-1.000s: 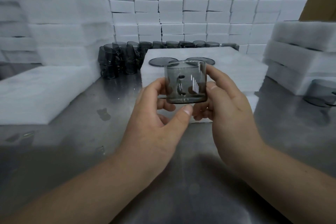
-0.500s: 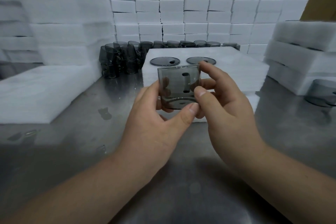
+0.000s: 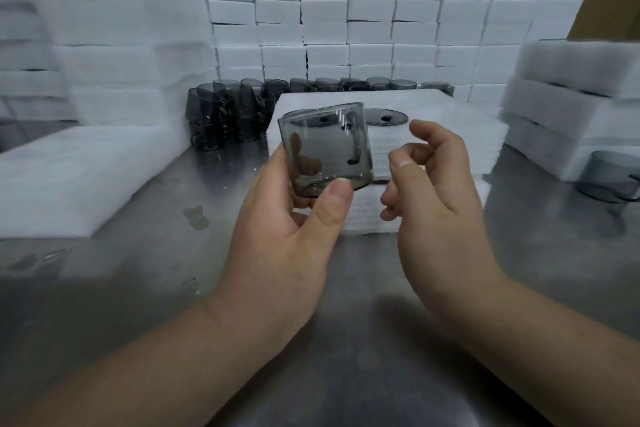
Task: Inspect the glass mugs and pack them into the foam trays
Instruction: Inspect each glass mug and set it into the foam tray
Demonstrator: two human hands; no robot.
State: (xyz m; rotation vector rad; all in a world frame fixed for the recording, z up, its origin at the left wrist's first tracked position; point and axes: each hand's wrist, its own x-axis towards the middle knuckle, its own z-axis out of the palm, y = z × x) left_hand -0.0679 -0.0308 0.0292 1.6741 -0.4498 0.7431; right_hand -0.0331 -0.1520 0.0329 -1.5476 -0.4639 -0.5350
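A smoky grey glass mug [image 3: 327,149] is held up in front of me, tilted a little to the left, its handle on the far side. My left hand [image 3: 291,236] grips it, thumb on the near lower edge and fingers behind. My right hand [image 3: 433,198] hovers just right of the mug with loosely curled fingers, not touching it. Behind the mug lies a white foam tray [image 3: 450,135] with a mug [image 3: 386,117] sunk in it, only its round rim showing.
Stacked grey mugs [image 3: 225,118] stand at the back left, more in a row [image 3: 363,83] behind the tray. One mug [image 3: 609,180] lies at the right edge. Foam sheets [image 3: 69,180] lie left, foam stacks [image 3: 571,97] right, a foam-block wall [image 3: 346,10] behind. The table [image 3: 346,374] is steel.
My right hand has let go of the mug and drawn back to the right. The left hand alone now holds the mug, which has turned and tilted left.
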